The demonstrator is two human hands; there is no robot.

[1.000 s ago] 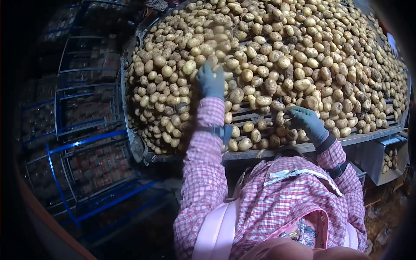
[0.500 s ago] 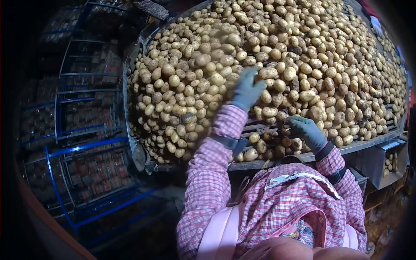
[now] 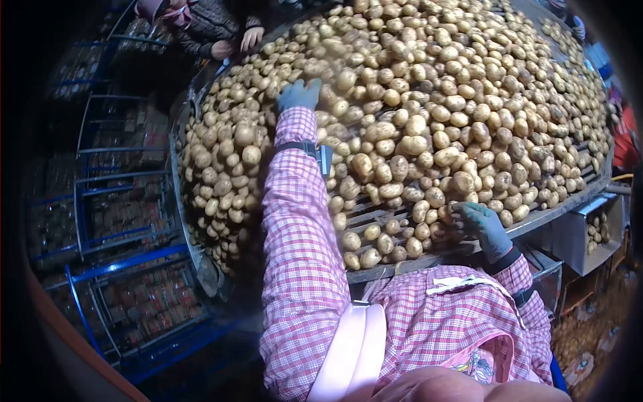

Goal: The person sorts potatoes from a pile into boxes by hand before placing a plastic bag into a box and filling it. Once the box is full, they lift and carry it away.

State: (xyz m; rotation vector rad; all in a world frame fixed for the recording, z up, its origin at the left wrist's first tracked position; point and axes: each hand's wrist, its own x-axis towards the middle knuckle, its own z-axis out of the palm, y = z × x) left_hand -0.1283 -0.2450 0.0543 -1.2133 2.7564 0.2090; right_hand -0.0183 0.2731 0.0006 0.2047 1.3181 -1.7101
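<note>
From my remote station: my spread left hand [image 3: 299, 96] at farther potatoes [image 3: 346, 80]; my curled right hand [image 3: 487, 231], well apart, beside nearer ones, hold unclear

Racks, left side: dim [image 3: 124, 151], with pale metal bars
Frame, lower left: blue and tubular [image 3: 134, 261]
Packed goods: mottled red-brown rows [image 3: 151, 295] behind the bars, too dim to identify
Co-worker, upper left: dark speckled top [image 3: 211, 27], pink headwear [image 3: 151, 8]
Co-worker, right edge: red clothing [image 3: 626, 141], partly cut off
Floor, lower right: brown [image 3: 569, 342], littered with pale scraps [image 3: 581, 365]
</note>
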